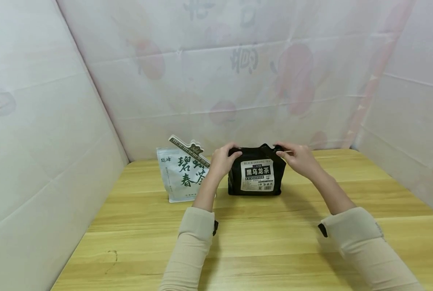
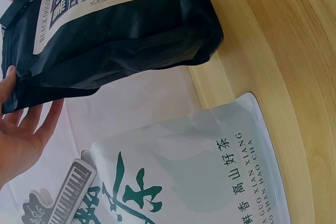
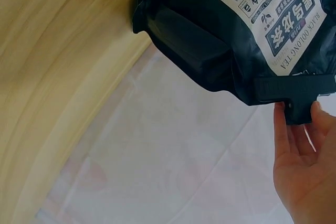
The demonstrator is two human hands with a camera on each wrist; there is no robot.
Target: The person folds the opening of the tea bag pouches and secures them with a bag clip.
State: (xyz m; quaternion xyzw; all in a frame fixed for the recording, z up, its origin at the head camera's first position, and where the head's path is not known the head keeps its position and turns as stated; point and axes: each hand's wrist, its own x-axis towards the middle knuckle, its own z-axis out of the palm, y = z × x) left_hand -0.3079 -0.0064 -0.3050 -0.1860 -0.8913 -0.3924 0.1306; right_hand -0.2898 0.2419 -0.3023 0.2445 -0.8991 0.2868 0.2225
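Note:
A black bag of oolong tea (image 1: 257, 176) with a pale label stands upright on the table. At its top left corner my left hand (image 1: 220, 162) grips the edge, thumb in front and fingers behind, as the left wrist view also shows. A black clip (image 3: 294, 90) sits across the top right part of the bag. My right hand (image 1: 300, 160) pinches the clip's handle between thumb and fingers. Left of the black bag stands a pale green tea bag (image 1: 180, 178), partly behind my left arm. A clip with a piano-key pattern (image 1: 189, 151) lies slanted across its top.
The wooden table (image 1: 260, 258) reaches back to a white printed cloth (image 1: 201, 93). Cloth walls also rise on the left and right. A small dark mark (image 1: 113, 258) shows on the table at the front left.

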